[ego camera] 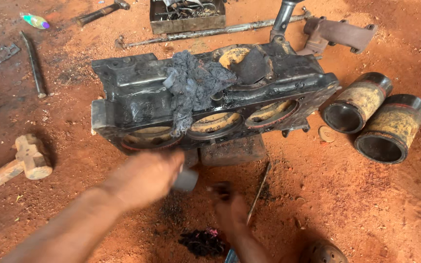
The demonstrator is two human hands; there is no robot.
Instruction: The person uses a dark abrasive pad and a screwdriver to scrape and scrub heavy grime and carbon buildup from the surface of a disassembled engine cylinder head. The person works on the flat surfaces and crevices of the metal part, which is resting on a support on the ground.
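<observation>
Head view: the left hand [144, 178], blurred at lower centre, is curled around a small grey cylinder [186, 180]. The right hand [230, 209] beside it is too blurred to tell its grip. Just above them, mid-frame, lies a black, greasy engine block [137, 97] draped with a dark rag [196, 85].

— What surface does the workshop scene sit on?
— Bare red-orange earth [366, 209], packed and gritty, with dark oily stains near the lower middle and a greyer patch at the upper left corner.

— And the light?
— Soft daylight, even across the ground, deepening to shadow along the upper right edge. No walls, windows or furniture fall within the frame; the dirt floor fills it edge to edge.
</observation>
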